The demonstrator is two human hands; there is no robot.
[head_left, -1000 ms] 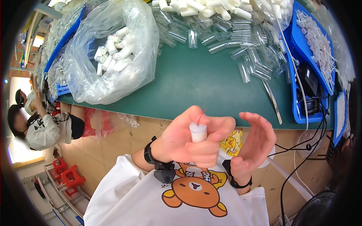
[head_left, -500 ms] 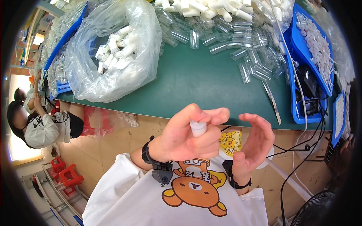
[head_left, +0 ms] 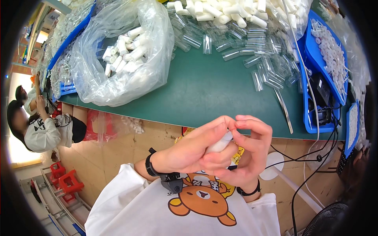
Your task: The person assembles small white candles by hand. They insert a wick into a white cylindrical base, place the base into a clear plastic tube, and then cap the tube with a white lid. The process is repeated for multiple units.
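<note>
My left hand is closed round a short white cylinder, which is tilted with its upper end toward the right. My right hand curls in from the right, its fingertips meeting the left fingertips at that upper end. Whether the right fingers pinch something small there is hidden. Both hands are in front of my chest, just off the near edge of the green table.
A clear plastic bag of white cylinders stands at left. Clear tubes and white rolls are heaped at the back. Tweezers lie beside a blue tray at right. A person sits at far left.
My right hand has moved left and closed in against my left hand and the white cylinder. The cylinder has shifted slightly right and tilted.
</note>
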